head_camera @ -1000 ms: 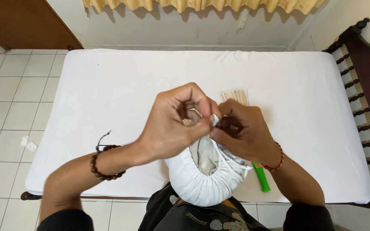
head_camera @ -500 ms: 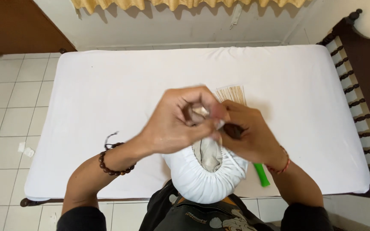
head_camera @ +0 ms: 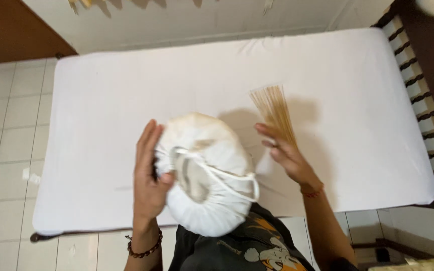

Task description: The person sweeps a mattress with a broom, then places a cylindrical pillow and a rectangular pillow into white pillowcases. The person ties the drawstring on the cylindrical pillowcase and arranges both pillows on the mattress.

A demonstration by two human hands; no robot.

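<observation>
While against the left grip [head_camera: 149, 175] (fingers spread), white cushion [head_camera: 207, 175], right grip [head_camera: 282, 150] open beside.

Your left hand [head_camera: 149, 183] cradles a white round cushion [head_camera: 204, 173] with a cream centre and white cord. Beside your right hand [head_camera: 283, 150] lie pale tan sticks [head_camera: 275, 110] on a plain white mattress [head_camera: 126, 100]. Your bead bracelet [head_camera: 144, 251] is dark brown; the floor tiles [head_camera: 3, 130] are off-white.
</observation>
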